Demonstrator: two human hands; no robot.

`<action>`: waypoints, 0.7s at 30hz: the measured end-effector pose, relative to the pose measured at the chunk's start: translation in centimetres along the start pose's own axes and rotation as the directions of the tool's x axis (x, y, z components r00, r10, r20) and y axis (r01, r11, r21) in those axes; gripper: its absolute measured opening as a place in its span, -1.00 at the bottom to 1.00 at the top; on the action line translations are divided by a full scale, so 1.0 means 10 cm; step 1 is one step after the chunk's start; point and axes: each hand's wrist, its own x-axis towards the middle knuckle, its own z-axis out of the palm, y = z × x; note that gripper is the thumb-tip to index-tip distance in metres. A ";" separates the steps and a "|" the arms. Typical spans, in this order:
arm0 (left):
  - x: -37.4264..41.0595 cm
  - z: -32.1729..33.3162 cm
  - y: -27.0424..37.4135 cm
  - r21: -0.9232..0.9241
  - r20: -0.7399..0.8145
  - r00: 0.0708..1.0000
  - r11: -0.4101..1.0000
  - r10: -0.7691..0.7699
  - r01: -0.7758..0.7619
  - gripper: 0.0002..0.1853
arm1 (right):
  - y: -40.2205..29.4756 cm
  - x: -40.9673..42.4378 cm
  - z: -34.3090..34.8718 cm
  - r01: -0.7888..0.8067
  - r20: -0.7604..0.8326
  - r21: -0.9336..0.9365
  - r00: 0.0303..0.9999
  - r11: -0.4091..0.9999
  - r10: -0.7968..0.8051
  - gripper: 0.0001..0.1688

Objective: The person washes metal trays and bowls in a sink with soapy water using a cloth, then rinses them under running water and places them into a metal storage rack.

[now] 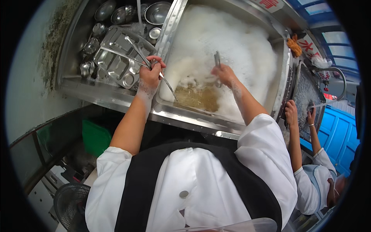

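My left hand (pixel 149 72) grips several long metal utensils (pixel 134 46) near the divider between two sink basins. One end of the bundle slants down to the brown water at the foamy basin's near-left corner. Suds cling to my left wrist. Over the foamy water (pixel 223 32) my right hand (pixel 224 74) is closed around a shiny metal utensil (pixel 217 58), blurred so that its kind is unclear. Beneath and beyond my left hand, a stainless-steel compartment tray (pixel 113 68) lies tilted in the left basin. What lies under the foam is hidden.
Metal bowls (pixel 158 13) and small metal cups (pixel 91 45) crowd the left basin, where a thin water stream (pixel 139 13) falls. On the right, a co-worker's hands (pixel 291 111) are at another water-filled basin (pixel 307 87). An orange scrubber (pixel 294 46) rests on the rim.
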 end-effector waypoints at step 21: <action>-0.23 1.09 0.22 0.026 0.502 0.672 0.786 -0.545 0.618 -0.66 | -0.75 -0.47 0.42 0.503 -0.135 0.553 0.841 0.665 -0.524 -0.60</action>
